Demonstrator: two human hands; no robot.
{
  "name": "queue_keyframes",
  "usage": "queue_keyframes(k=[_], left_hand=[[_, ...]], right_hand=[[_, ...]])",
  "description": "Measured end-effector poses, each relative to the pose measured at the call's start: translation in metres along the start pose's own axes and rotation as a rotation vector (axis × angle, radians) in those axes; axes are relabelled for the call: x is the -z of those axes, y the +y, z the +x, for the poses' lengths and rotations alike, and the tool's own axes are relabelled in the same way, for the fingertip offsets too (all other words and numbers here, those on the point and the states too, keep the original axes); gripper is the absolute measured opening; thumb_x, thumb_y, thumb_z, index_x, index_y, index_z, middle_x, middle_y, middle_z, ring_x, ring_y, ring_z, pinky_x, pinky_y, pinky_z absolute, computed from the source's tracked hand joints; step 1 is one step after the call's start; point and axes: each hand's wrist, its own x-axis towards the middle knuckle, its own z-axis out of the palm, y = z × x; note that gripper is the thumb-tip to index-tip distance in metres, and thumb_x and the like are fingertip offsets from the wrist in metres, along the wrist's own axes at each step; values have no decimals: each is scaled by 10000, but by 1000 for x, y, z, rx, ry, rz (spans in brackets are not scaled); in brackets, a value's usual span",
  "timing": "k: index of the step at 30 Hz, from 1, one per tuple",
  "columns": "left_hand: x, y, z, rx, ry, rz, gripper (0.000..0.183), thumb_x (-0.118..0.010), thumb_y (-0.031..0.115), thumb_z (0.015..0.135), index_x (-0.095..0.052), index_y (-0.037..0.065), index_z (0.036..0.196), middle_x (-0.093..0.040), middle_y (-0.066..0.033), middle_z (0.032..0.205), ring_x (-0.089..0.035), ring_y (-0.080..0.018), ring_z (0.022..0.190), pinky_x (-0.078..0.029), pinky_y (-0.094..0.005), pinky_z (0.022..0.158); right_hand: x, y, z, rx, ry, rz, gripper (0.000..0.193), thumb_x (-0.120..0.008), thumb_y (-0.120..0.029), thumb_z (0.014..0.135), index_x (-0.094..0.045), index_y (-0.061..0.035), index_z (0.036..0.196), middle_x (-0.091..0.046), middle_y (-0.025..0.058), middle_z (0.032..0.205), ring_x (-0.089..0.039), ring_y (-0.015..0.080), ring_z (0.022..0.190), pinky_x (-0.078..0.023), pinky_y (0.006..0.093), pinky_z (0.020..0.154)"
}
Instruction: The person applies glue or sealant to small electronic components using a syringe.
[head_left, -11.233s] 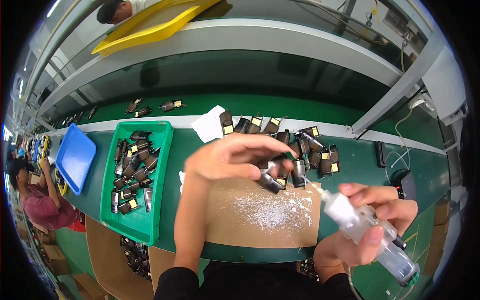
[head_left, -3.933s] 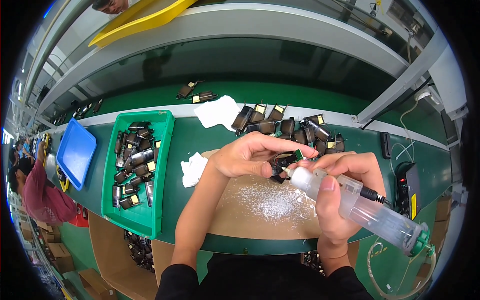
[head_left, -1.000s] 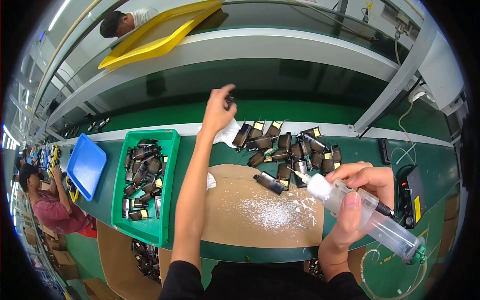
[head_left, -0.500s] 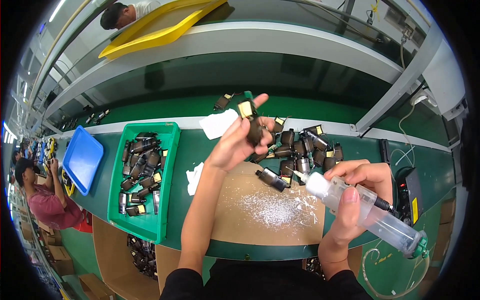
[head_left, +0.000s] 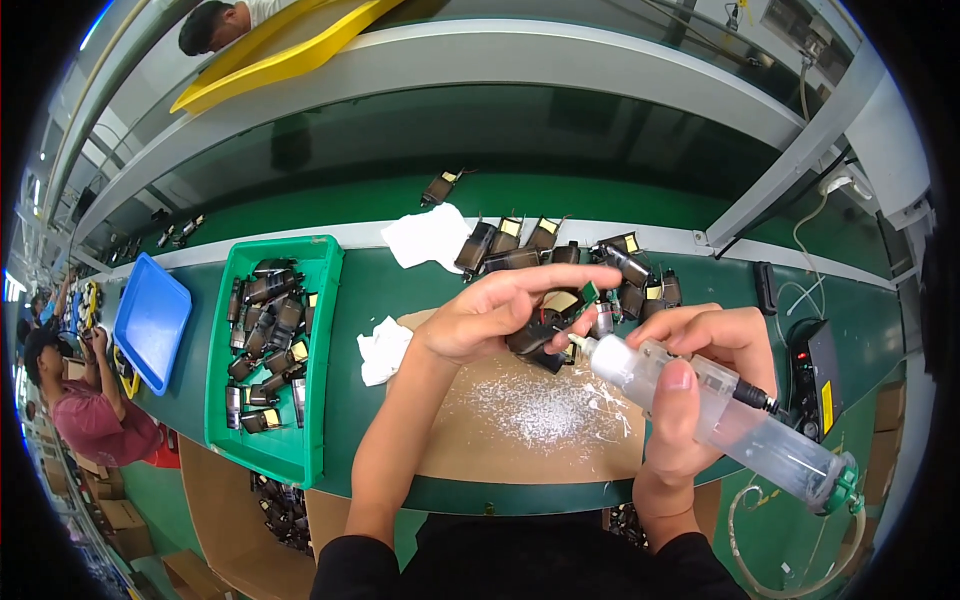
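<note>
My left hand point(head_left: 478, 318) grips a small motor point(head_left: 532, 338) wrapped in dark brown film, one finger stretched out above it. A small green circuit board point(head_left: 591, 292) shows at its far end, and part of the motor is hidden by my fingers. Wrapped in my right hand point(head_left: 690, 385) is a clear dispensing syringe point(head_left: 775, 455) with white paste near its front. Its nozzle tip points left, close to the motor and the left fingertips; whether they touch I cannot tell. Behind both hands lies a pile of similar motors point(head_left: 510, 260).
Cardboard point(head_left: 450, 455) with white spatter lies beneath my hands. A green tray point(head_left: 316, 440) of motors and a blue tray point(head_left: 153, 320) stand left. White cloths point(head_left: 428, 238) lie nearby. A black box point(head_left: 818, 380) sits right; a grey rail point(head_left: 690, 240) crosses behind.
My left hand has brought the motor down and right, to the syringe nozzle. The right hand has shifted slightly left, still gripping the syringe. The view has also shifted a little.
</note>
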Motion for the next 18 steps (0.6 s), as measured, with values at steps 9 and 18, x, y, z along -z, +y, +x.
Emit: queue_keyframes(k=[9,18], left_hand=[[1,-3,-5,14,-6,4,733,-583,483,867,-436,-130,1240,-526,-192,1201,-546,-227,1092,-428,-351,949],[1,-4,-4,-9,-10,77,739,-586,525,853,-471,-110,1213,-545,-159,1139,-535,-198,1045,-413,-323,917]], right_hand=[[-4,1,0,0,-27,-5,194,-624,-53,756,-491,21,877,-620,141,781,-657,181,751,-531,283,689],[-5,0,0,8,-50,-8,203,-629,-46,755,-491,22,888,-631,147,789,-669,198,753,-536,291,700]])
